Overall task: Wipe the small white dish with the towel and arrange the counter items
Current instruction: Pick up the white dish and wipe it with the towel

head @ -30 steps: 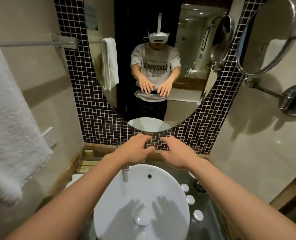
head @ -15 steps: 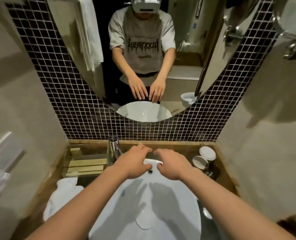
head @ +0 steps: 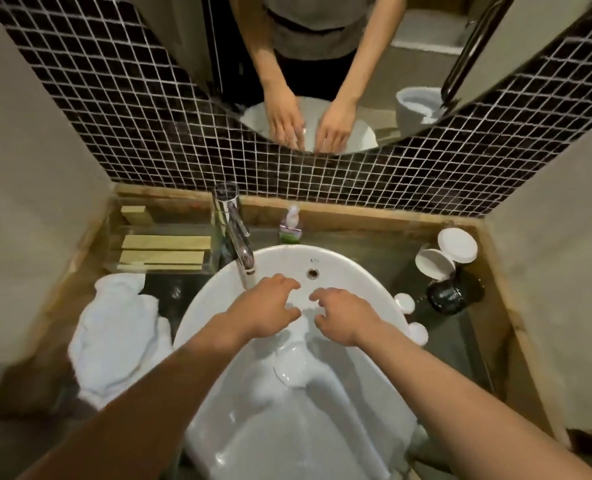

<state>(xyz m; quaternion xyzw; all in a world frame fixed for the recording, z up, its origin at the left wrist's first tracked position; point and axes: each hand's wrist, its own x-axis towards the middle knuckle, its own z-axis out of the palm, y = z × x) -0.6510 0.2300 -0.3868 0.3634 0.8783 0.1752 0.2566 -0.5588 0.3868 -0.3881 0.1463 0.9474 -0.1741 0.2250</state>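
At the far left of the wooden-edged dark counter (head: 460,344) sits a clear tray of pale flat wooden-looking packets (head: 162,251), and nearer, just left of the basin, lies the crumpled white cloth towel (head: 117,337), untouched. A tall chrome tap (head: 235,237) stands at the far rim of the round white ceramic basin (head: 367,282), with a small pump bottle with a green base (head: 290,225) just to its right against the back ledge. Over the bowl hover the two bare hands: the left hand (head: 263,310) with fingers loosely curled and slightly parted, gripping nothing, and the right hand (head: 346,315) just beside it, likewise half-open and empty. Further right, two small white round lids or caps (head: 410,317) rest along the basin's edge; beyond them a black round pot (head: 447,296) stands near two small white round dishes (head: 447,252), one overlapping the other, in the far right corner. Which of these is the dish to be wiped cannot be told for certain. The work seems to be at its start, nothing yet taken up. The next move likely calls for the left hand to reach left for the towel while the right goes far right to lift a dish clear of the pot.
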